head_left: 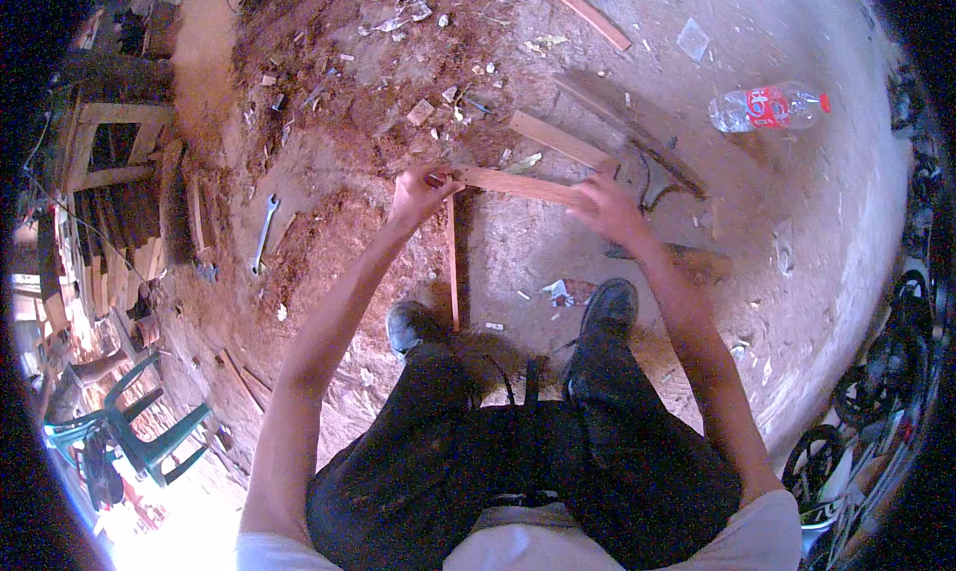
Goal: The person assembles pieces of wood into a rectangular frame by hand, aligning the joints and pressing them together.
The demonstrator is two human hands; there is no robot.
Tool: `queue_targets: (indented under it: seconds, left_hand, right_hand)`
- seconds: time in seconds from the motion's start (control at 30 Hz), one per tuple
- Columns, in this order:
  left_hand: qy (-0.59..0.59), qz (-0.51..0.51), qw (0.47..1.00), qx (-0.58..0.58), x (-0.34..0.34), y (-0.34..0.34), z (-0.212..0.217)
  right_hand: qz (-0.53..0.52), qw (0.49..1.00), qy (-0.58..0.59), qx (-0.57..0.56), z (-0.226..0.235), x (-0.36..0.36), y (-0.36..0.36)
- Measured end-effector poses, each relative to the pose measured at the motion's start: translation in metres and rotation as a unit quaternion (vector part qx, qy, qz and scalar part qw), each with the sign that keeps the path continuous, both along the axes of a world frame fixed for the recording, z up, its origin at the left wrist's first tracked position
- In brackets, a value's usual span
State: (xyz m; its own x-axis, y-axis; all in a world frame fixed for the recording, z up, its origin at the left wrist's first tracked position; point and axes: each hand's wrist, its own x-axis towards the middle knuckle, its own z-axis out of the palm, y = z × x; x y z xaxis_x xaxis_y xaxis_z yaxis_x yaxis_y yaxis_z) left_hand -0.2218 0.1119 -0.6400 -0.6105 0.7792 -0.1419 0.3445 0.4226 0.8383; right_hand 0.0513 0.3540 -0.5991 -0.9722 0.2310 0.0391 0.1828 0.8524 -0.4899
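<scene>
Between my hands is a flat wooden strip (518,185), lying crosswise in front of me. My left hand (423,195) is closed in a pinch at its left end, and my right hand (605,211) grips the right end. A second thin strip (453,267) runs from just beside my left fingers back toward my left shoe; I cannot tell if the two are joined. Just beyond the held strip, another wooden piece (560,140) slants toward my right hand. Farther off lies a long dark board (632,131), with a dark curved object (654,186) near its lower end.
A wrench (265,234) lies on the dirt floor at left. A clear plastic bottle (767,108) with a red label lies at far right. Wood scraps and shavings cover the ground. A green plastic chair (134,422) stands at lower left; wheels (817,461) line the right edge.
</scene>
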Motion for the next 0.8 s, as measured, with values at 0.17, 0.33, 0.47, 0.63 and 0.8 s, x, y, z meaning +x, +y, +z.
queue_targets:
  seconds: [0.17, 0.33, 0.47, 0.63, 0.8]
  left_hand:
    - [-0.033, -0.009, 0.999, -0.040, 0.006, 0.009, 0.007]
    - [-0.052, 0.016, 0.998, -0.031, 0.008, 0.006, 0.011]
    - [-0.052, 0.018, 0.998, -0.021, 0.009, 0.007, 0.010]
    - [0.016, 0.000, 1.000, -0.026, 0.008, 0.008, 0.010]
    - [0.011, 0.001, 1.000, -0.017, 0.008, 0.008, 0.009]
  right_hand:
    - [-0.017, 0.999, -0.015, 0.035, -0.025, -0.005, -0.013]
    - [0.054, 0.995, 0.026, 0.086, -0.032, -0.010, -0.001]
    - [0.095, 0.983, 0.056, 0.146, -0.034, -0.013, 0.008]
    - [0.084, 0.994, 0.016, 0.065, -0.030, -0.022, 0.016]
    - [0.092, 0.989, 0.008, 0.111, -0.029, -0.017, 0.018]
